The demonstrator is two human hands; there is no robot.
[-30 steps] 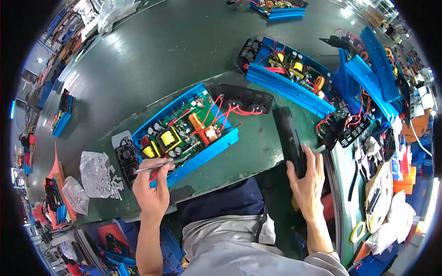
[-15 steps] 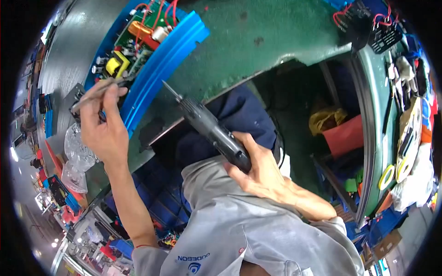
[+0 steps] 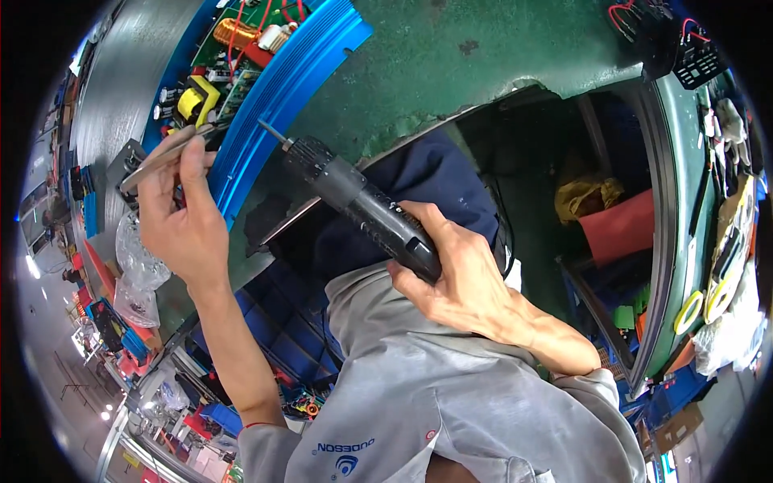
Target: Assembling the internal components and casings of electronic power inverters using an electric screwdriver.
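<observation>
My left hand (image 3: 187, 217) is closed around grey metal tweezers (image 3: 165, 161), held at the near end of a blue metal housing (image 3: 286, 88). Inside the housing lies a green circuit board (image 3: 211, 55) with a yellow transformer (image 3: 193, 102), a copper-wound coil (image 3: 235, 34) and red wires. My fingers partly hide the board's near end, so what the tweezer tips touch cannot be seen. In my right hand (image 3: 463, 278) is a black electric screwdriver (image 3: 362, 205). Its bit points up and left, its tip overlapping the housing's blue side wall in view; contact is unclear.
The green work surface (image 3: 435, 64) has a worn, broken near edge above my lap. Black parts with red wires (image 3: 694, 60) lie at the far right. Clear plastic bags (image 3: 138, 274) are beside my left forearm. Tape rolls (image 3: 688, 312) and gloves sit along the right side.
My right hand has brought the screwdriver slightly left and away from me, its tip now over the housing wall. The left hand stays nearly in place; the view has shifted a little.
</observation>
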